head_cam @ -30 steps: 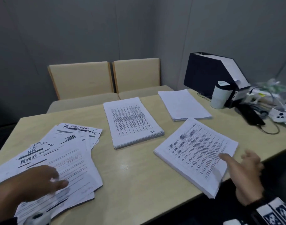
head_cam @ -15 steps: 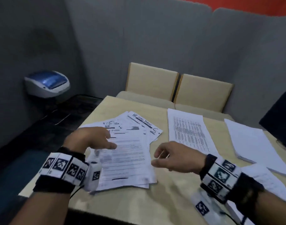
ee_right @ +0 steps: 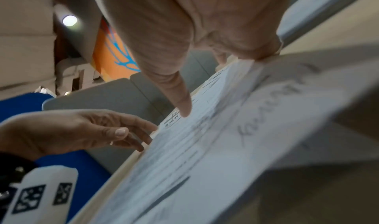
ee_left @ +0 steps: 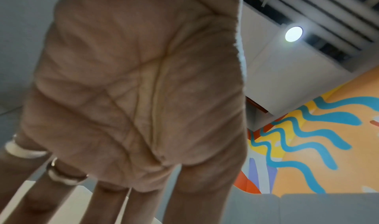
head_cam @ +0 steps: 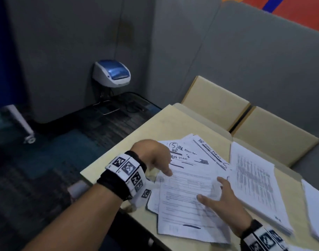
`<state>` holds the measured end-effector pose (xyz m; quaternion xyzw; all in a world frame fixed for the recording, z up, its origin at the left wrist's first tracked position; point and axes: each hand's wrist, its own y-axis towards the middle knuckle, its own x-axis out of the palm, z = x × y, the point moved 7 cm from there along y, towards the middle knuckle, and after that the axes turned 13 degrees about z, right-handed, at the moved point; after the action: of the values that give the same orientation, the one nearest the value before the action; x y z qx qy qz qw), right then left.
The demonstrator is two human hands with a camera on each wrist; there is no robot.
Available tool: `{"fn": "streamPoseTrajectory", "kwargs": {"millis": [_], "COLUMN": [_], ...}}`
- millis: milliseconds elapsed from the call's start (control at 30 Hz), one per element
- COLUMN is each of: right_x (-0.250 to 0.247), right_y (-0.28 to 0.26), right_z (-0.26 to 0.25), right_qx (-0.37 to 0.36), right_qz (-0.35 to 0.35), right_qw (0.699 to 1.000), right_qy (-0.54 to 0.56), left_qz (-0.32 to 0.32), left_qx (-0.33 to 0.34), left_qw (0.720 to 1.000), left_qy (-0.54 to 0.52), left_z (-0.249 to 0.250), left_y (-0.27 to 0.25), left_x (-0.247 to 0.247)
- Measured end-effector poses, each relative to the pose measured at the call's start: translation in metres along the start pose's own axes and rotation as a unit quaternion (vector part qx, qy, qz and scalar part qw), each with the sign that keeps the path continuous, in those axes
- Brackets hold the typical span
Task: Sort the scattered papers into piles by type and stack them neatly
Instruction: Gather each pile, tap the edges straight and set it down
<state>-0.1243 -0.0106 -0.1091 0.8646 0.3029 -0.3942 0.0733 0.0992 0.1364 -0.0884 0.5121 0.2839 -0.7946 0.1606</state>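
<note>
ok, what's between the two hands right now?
Only paper: the top form of the messy pile fills the gap between the left hand and the right hand. The head view shows it best.

Both bare forearms reach forward, the left hand [head_cam: 155,156] turned palm down with straight fingers and thumb angled inward, the right hand [head_cam: 225,205] palm down, fingers spread, thumb splayed wide.

Head cam high, tilted down-left over table [head_cam: 166,124] corner. Left wrist cam tight under left hand [ee_left: 133,89], facing up at lamp [ee_left: 293,34]. Right wrist cam skims forms [ee_right: 205,146], very close. Head and right wrist, 2 views, share forms, left hand.
</note>
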Motion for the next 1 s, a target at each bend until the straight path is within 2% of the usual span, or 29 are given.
{"fn": "streamPoseTrajectory", "kwargs": {"millis": [67, 233, 300, 367, 467, 533, 567, 633, 900, 1000], "right_x": [0.003, 0.006, 0.003, 0.0, -0.005, -0.007, -0.006, -0.003, -0.004, 0.002], "right_y": [-0.003, -0.003, 0.0, 0.008, 0.018, 0.016, 0.016, 0.017, 0.013, 0.005], "right_z": [0.007, 0.007, 0.002, 0.003, 0.011, 0.015, 0.014, 0.012, 0.02, 0.015], "right_qx": [0.051, 0.086, 0.091, 0.081, 0.064, 0.069, 0.064, 0.053, 0.098, 0.088], "right_qz": [0.015, 0.011, 0.001, 0.007, 0.056, 0.071, 0.071, 0.061, 0.059, 0.035], "right_qw": [0.996, 0.988, 0.986, 0.992, 0.995, 0.983, 0.981, 0.984, 0.993, 0.991], "right_qy": [0.069, 0.13, 0.139, 0.096, -0.052, -0.154, -0.167, -0.159, -0.029, -0.098], "left_qz": [0.003, -0.005, 0.012, 0.013, -0.031, -0.013, -0.005, -0.007, -0.001, -0.003], "left_qx": [-0.004, -0.007, -0.007, 0.006, 0.009, 0.012, 0.014, 0.018, 0.024, 0.026], "left_qw": [1.0, 0.999, 1.0, 1.0, 0.999, 0.998, 0.997, 0.996, 0.999, 0.999], "left_qy": [0.003, 0.042, 0.025, 0.016, 0.025, 0.055, 0.074, 0.086, 0.033, 0.029], "left_z": [-0.003, -0.009, -0.003, 0.007, 0.018, 0.02, 0.02, 0.021, 0.029, 0.028], "left_y": [-0.001, -0.004, -0.005, -0.008, -0.012, -0.013, -0.013, -0.012, -0.013, -0.012], "left_x": [-0.001, 0.007, 0.002, -0.002, 0.008, 0.011, 0.012, 0.013, 0.004, 0.005]}}
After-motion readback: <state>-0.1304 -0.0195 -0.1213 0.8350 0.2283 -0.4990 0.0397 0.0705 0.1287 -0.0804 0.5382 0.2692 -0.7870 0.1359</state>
